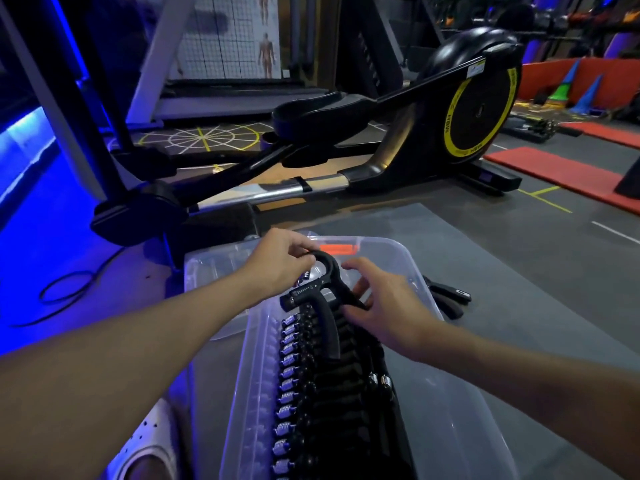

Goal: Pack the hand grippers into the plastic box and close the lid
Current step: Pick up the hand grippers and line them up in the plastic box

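Observation:
A clear plastic box (460,420) sits on the grey floor mat in front of me. Inside it, several black hand grippers (332,403) with silver springs stand packed in a long row. My left hand (277,261) pinches the looped top of one black hand gripper (323,299) held above the far end of the row. My right hand (384,303) rests with spread fingers on the grippers beside it, touching the row. The clear lid (214,268), with an orange clip, lies under the box's far end. More hand grippers (450,297) lie on the mat right of the box.
A black elliptical trainer (398,126) with a yellow-ringed wheel stands just beyond the box. A black cable (65,289) loops on the floor at left. Red mats (554,171) and cones lie far right. A white shoe (145,445) shows at bottom left.

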`<state>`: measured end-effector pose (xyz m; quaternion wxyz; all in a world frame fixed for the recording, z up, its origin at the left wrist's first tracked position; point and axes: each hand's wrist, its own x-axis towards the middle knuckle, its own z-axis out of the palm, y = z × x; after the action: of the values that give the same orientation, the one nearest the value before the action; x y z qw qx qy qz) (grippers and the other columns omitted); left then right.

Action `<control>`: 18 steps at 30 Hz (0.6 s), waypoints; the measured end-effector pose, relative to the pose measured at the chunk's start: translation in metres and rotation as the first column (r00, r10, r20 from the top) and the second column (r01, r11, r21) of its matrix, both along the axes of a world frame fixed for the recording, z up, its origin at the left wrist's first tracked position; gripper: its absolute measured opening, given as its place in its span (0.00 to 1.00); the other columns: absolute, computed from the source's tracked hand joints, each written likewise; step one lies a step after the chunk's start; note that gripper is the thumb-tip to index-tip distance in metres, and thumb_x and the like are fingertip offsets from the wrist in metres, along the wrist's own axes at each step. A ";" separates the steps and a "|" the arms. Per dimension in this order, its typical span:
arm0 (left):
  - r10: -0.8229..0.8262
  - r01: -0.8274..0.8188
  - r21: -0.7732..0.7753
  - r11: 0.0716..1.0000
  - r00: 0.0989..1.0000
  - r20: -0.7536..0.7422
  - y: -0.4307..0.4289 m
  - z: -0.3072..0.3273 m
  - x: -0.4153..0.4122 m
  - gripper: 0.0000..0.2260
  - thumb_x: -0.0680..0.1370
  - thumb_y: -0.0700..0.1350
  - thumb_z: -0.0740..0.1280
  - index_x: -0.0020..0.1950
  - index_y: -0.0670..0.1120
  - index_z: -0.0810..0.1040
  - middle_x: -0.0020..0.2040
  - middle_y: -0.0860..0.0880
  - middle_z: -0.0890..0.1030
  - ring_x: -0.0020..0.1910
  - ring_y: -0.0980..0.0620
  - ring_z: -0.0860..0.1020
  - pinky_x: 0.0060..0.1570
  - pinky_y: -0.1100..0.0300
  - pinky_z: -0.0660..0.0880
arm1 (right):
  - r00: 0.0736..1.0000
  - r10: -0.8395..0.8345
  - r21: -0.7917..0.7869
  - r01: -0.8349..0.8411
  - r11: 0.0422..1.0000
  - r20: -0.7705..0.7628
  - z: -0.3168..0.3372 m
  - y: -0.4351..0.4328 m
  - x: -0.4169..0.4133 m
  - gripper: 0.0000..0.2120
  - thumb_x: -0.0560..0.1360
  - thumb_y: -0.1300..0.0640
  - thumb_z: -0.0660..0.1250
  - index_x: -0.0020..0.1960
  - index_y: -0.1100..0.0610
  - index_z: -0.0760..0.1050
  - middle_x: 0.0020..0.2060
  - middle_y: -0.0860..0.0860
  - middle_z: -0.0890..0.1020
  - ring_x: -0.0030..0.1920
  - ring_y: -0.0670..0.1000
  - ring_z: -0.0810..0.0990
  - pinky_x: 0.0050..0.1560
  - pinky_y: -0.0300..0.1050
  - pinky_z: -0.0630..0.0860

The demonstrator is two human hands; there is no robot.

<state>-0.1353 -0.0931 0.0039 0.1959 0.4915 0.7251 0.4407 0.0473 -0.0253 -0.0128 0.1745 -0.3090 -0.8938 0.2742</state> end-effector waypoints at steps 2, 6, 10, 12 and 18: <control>-0.028 0.028 -0.016 0.999 0.999 -0.033 0.000 -0.005 -0.002 0.07 0.76 0.36 0.69 0.48 0.45 0.85 0.38 0.44 0.83 0.34 0.51 0.77 0.42 0.48 0.79 | 1.000 0.008 -0.009 -0.008 1.000 -0.010 -0.003 -0.002 -0.006 0.29 0.70 0.55 0.72 0.66 0.39 0.66 0.33 0.45 0.80 0.35 0.45 0.79 0.43 0.51 0.79; -0.086 0.081 -0.057 0.995 0.992 -0.096 -0.001 -0.013 -0.006 0.09 0.76 0.36 0.67 0.49 0.47 0.84 0.40 0.47 0.84 0.32 0.56 0.77 0.42 0.54 0.78 | 0.999 0.035 -0.003 -0.035 0.999 0.000 -0.014 -0.003 -0.014 0.35 0.69 0.57 0.72 0.70 0.37 0.64 0.26 0.42 0.74 0.30 0.43 0.75 0.36 0.41 0.75; -0.118 0.098 -0.117 0.988 0.978 -0.172 -0.010 -0.015 -0.009 0.08 0.77 0.38 0.66 0.53 0.44 0.83 0.48 0.49 0.84 0.45 0.53 0.81 0.50 0.57 0.77 | 0.998 0.003 -0.023 -0.001 1.000 0.066 -0.032 0.002 -0.020 0.33 0.71 0.59 0.70 0.73 0.45 0.65 0.40 0.43 0.80 0.42 0.48 0.79 0.41 0.37 0.69; -0.165 0.111 -0.182 0.977 0.934 -0.318 -0.019 -0.018 -0.014 0.10 0.78 0.40 0.65 0.57 0.45 0.82 0.54 0.50 0.82 0.53 0.53 0.78 0.55 0.60 0.73 | 0.993 -0.024 -0.013 0.025 1.000 0.117 -0.043 0.010 -0.022 0.31 0.71 0.59 0.70 0.72 0.48 0.67 0.52 0.50 0.82 0.52 0.53 0.80 0.48 0.40 0.71; -0.330 0.012 -0.429 0.903 0.657 -0.677 -0.044 -0.033 -0.026 0.17 0.79 0.54 0.60 0.67 0.53 0.73 0.70 0.49 0.67 0.71 0.50 0.63 0.68 0.52 0.62 | 0.980 -0.087 -0.006 0.089 0.996 0.177 -0.071 0.021 -0.028 0.26 0.69 0.61 0.67 0.67 0.51 0.72 0.55 0.54 0.83 0.57 0.57 0.79 0.56 0.44 0.74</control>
<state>-0.1615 -0.1368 -0.0289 0.0218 0.6454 0.7629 0.0317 0.0192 -0.0043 -0.0841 0.1045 -0.3724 -0.8893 0.2442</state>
